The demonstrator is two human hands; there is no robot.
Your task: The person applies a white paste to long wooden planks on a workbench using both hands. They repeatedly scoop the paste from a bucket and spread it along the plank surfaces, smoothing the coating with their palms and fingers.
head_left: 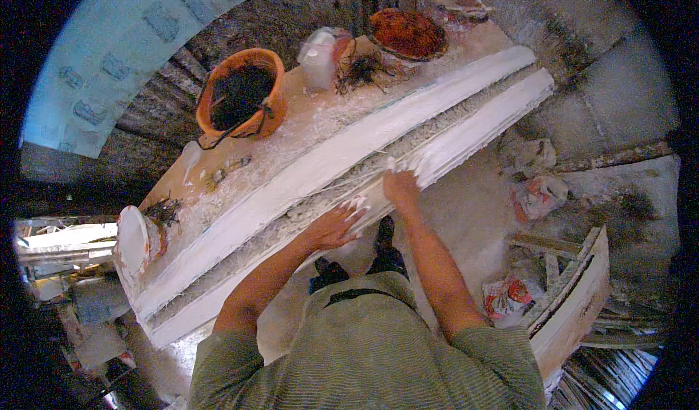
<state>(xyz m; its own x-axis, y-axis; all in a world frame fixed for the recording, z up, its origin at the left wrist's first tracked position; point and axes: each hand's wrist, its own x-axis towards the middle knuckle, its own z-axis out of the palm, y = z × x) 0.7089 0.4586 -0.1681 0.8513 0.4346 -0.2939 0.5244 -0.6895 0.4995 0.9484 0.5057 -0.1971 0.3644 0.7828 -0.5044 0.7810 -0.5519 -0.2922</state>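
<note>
A long white plaster moulding runs diagonally across the table, from lower left to upper right. Between it and a near white strip lies a rough grey channel with loose fibres. My left hand rests at the near strip's edge, its white-smeared fingers stretched out and apart. Farther right, my right hand is on the same strip with its fingers bent together. White material covers those fingertips, and whatever they hold, if anything, is hidden.
An orange bucket with dark contents stands on the table. Beyond the moulding are a whitish plastic container, a reddish-brown round basin and a white-topped tub. Crumpled bags and a wooden frame lie at right.
</note>
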